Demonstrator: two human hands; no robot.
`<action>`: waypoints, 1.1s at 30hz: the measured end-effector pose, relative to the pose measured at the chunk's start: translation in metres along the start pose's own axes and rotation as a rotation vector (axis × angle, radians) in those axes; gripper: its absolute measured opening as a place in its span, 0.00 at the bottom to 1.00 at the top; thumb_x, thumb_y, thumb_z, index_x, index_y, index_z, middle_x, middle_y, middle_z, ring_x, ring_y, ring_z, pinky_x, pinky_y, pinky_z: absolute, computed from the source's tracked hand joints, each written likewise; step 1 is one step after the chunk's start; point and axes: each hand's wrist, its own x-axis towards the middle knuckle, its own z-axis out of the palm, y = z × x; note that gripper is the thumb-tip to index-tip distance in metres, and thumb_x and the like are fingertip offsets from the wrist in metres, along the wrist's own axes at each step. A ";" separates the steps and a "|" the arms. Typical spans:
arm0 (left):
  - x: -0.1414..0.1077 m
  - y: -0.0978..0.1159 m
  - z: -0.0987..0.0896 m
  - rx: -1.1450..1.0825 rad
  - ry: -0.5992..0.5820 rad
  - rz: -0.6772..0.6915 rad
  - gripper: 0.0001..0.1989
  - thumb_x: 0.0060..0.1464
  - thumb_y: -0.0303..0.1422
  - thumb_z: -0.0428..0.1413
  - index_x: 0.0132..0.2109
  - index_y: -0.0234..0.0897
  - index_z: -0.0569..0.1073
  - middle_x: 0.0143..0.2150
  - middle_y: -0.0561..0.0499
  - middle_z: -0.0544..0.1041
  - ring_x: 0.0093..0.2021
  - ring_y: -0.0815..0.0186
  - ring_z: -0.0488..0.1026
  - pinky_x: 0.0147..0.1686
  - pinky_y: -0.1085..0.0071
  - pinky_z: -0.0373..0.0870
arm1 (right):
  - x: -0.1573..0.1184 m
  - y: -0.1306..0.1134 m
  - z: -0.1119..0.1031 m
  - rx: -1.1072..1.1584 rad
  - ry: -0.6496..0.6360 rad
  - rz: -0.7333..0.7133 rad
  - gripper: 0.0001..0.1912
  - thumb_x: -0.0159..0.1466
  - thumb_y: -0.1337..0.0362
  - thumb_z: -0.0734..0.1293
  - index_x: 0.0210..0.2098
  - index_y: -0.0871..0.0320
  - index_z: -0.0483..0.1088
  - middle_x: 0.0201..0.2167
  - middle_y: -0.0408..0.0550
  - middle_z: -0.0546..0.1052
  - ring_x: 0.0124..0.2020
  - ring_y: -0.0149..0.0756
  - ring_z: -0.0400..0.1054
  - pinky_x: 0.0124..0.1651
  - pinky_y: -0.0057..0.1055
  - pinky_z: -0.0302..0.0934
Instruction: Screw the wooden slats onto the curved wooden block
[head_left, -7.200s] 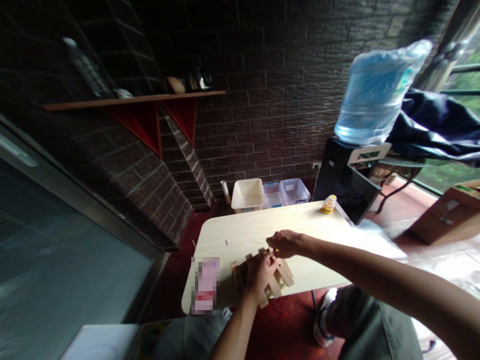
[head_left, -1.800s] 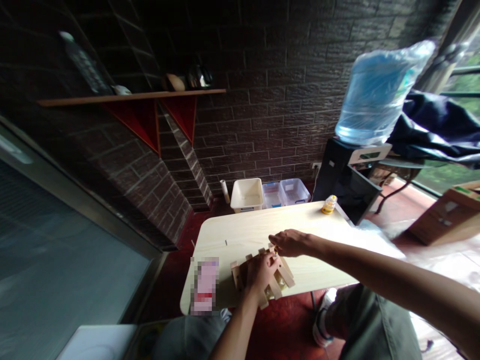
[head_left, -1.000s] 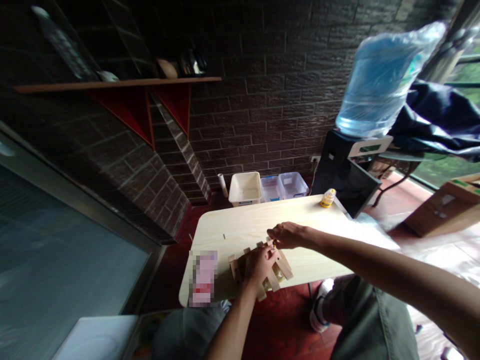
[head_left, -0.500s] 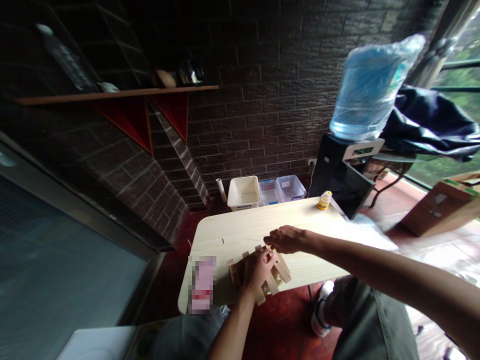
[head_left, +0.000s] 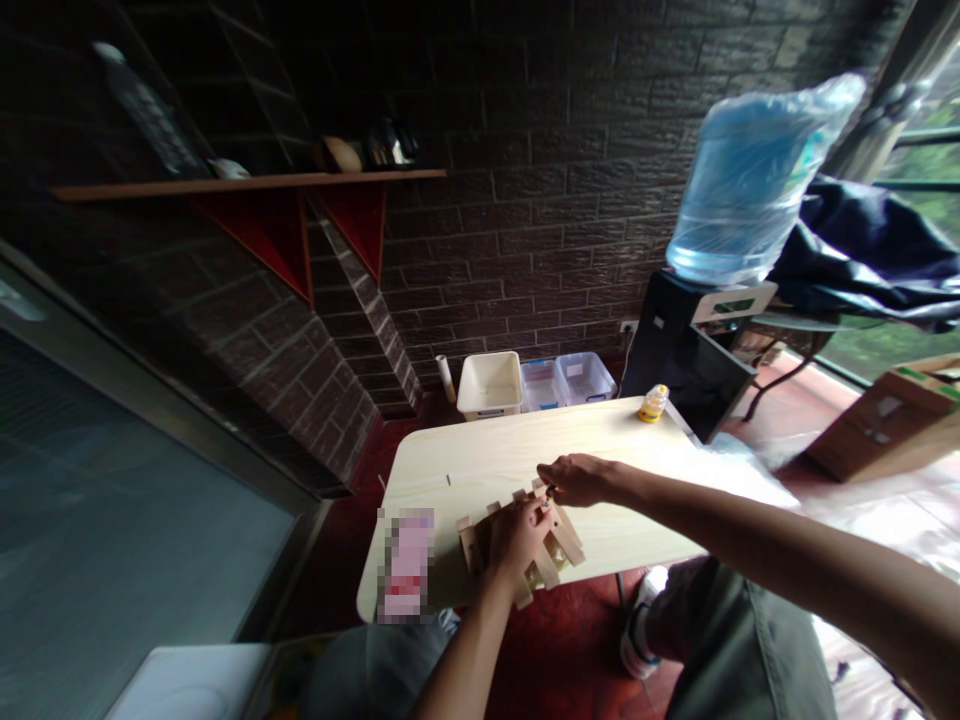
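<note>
A small slatted wooden frame (head_left: 471,548) lies tilted near the front edge of the pale table (head_left: 420,455). My left hand (head_left: 517,535) grips it from above, its fingers closed at a slat near the far right corner. Just beyond those fingertips, my right hand (head_left: 577,480) is closed in a fist over the same corner. A small dark and orange bit shows under the right fingers, too little to name. Something yellowish and shiny (head_left: 555,553) shows between the slats, partly covered.
A blurred pink packet (head_left: 409,565) lies on the table's left, and a thin short piece (head_left: 448,480) behind the frame. A small yellow-based bottle (head_left: 653,403) stands at the far right corner. Plastic bins (head_left: 489,385) and a water dispenser (head_left: 675,340) stand behind.
My right hand has turned slightly at the corner, and the dark and orange bit beneath it now shows. My left hand keeps its hold on the wooden frame. The view has shifted slightly.
</note>
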 end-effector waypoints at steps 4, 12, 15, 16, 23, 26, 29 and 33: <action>-0.001 0.000 0.002 0.002 0.046 0.035 0.13 0.60 0.38 0.53 0.47 0.41 0.78 0.30 0.52 0.76 0.31 0.67 0.71 0.36 0.72 0.62 | 0.000 -0.005 -0.007 0.038 -0.016 -0.031 0.20 0.61 0.63 0.63 0.52 0.60 0.68 0.41 0.56 0.79 0.37 0.44 0.75 0.30 0.31 0.63; -0.003 0.002 0.000 0.017 0.074 0.062 0.11 0.60 0.37 0.54 0.46 0.42 0.77 0.32 0.52 0.77 0.31 0.67 0.72 0.37 0.71 0.63 | 0.000 -0.006 -0.014 -0.048 -0.001 -0.096 0.17 0.62 0.64 0.63 0.51 0.58 0.68 0.41 0.54 0.79 0.37 0.44 0.75 0.31 0.31 0.64; -0.001 0.002 -0.002 0.019 0.043 0.047 0.12 0.59 0.38 0.54 0.46 0.41 0.77 0.30 0.52 0.76 0.31 0.67 0.71 0.37 0.71 0.63 | 0.001 -0.003 -0.008 -0.056 0.024 -0.113 0.17 0.62 0.65 0.62 0.50 0.59 0.69 0.39 0.54 0.79 0.36 0.43 0.75 0.31 0.32 0.63; -0.001 0.001 -0.002 0.017 0.034 0.042 0.12 0.59 0.38 0.54 0.46 0.41 0.77 0.30 0.52 0.76 0.31 0.67 0.72 0.37 0.71 0.63 | 0.001 -0.002 -0.005 -0.051 0.030 -0.112 0.16 0.61 0.66 0.62 0.49 0.59 0.69 0.38 0.54 0.79 0.36 0.43 0.75 0.31 0.32 0.63; 0.002 -0.001 -0.001 0.002 -0.002 0.011 0.14 0.59 0.39 0.54 0.48 0.41 0.77 0.29 0.52 0.75 0.31 0.67 0.72 0.36 0.72 0.63 | 0.007 0.008 0.008 -0.021 0.023 -0.071 0.17 0.61 0.60 0.63 0.47 0.63 0.70 0.36 0.56 0.79 0.33 0.42 0.74 0.29 0.31 0.61; 0.002 -0.001 0.000 0.004 -0.012 -0.002 0.14 0.59 0.40 0.53 0.49 0.41 0.77 0.28 0.52 0.75 0.31 0.67 0.72 0.35 0.72 0.63 | 0.008 0.007 0.006 -0.014 0.000 -0.027 0.18 0.61 0.60 0.63 0.47 0.63 0.70 0.37 0.57 0.79 0.34 0.43 0.74 0.29 0.31 0.61; 0.002 -0.002 0.002 0.011 0.003 0.001 0.14 0.59 0.39 0.54 0.49 0.42 0.77 0.29 0.53 0.76 0.31 0.67 0.72 0.36 0.72 0.63 | 0.009 0.003 0.001 0.001 -0.036 0.010 0.18 0.61 0.61 0.63 0.48 0.64 0.70 0.37 0.58 0.78 0.34 0.44 0.74 0.28 0.31 0.60; 0.001 -0.002 0.004 0.007 0.040 0.014 0.14 0.59 0.38 0.54 0.49 0.42 0.77 0.32 0.52 0.78 0.32 0.67 0.73 0.39 0.71 0.64 | 0.006 0.000 -0.007 0.033 -0.046 0.005 0.19 0.60 0.63 0.64 0.50 0.61 0.69 0.40 0.57 0.79 0.36 0.43 0.75 0.28 0.30 0.60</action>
